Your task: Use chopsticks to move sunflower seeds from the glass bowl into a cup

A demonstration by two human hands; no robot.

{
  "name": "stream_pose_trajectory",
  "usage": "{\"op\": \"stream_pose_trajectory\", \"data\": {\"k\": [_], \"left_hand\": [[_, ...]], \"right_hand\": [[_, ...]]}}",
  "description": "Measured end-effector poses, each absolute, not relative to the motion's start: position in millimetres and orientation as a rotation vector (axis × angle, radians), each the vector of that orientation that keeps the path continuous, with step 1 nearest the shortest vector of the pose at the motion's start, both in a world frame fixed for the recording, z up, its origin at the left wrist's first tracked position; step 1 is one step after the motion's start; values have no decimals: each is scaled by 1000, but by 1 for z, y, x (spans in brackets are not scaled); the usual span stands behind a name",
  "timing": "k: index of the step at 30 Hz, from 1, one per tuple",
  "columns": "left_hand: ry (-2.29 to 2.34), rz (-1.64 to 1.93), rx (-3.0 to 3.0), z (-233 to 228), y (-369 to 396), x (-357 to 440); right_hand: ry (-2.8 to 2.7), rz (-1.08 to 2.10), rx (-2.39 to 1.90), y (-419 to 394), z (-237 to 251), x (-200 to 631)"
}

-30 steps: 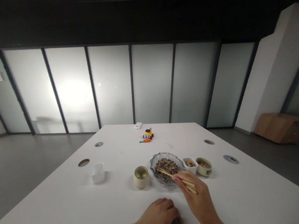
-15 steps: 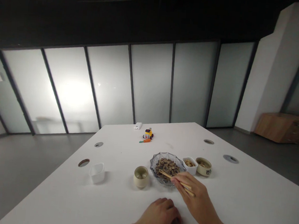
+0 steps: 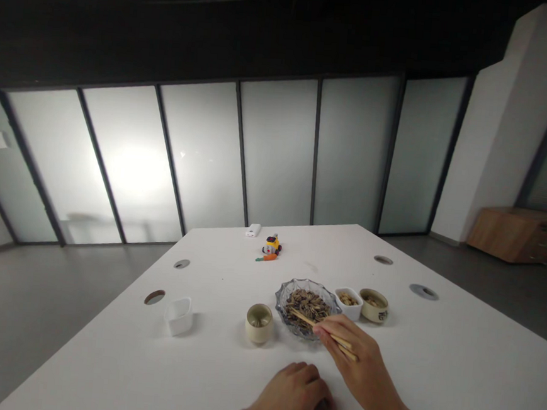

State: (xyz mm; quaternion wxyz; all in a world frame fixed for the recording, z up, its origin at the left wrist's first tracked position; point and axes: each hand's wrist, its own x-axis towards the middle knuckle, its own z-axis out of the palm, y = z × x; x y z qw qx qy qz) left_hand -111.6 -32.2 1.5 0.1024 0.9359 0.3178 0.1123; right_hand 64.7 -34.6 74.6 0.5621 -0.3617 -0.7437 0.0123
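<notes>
My right hand is closed around a pair of wooden chopsticks. Their tips reach into a scalloped glass bowl, touching the striped sunflower seeds inside; whether a seed is pinched is too small to tell. My left hand rests on the table in front of the bowl, fingers curled in, with no object showing in it. Left of the bowl stands a small beige cup with a little something at its bottom. Touching the bowl's right side area are a white square dish of light brown pieces and a beige ceramic bowl.
A translucent white plastic container stands at the left of the white table. Farther back lie a yellow toy vehicle, an orange carrot-shaped piece and a white box-shaped device. Round holes pierce the tabletop.
Almost nothing differs. The whole view has shifted very slightly, while both hands and the chopsticks keep their places by the bowl.
</notes>
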Motion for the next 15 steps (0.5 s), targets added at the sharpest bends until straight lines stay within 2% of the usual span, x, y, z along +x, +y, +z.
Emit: {"op": "stream_pose_trajectory", "data": {"k": [15], "left_hand": [[900, 380, 2780, -3, -29, -114]], "right_hand": [[-1652, 55, -773, -39, 79, 63]]}}
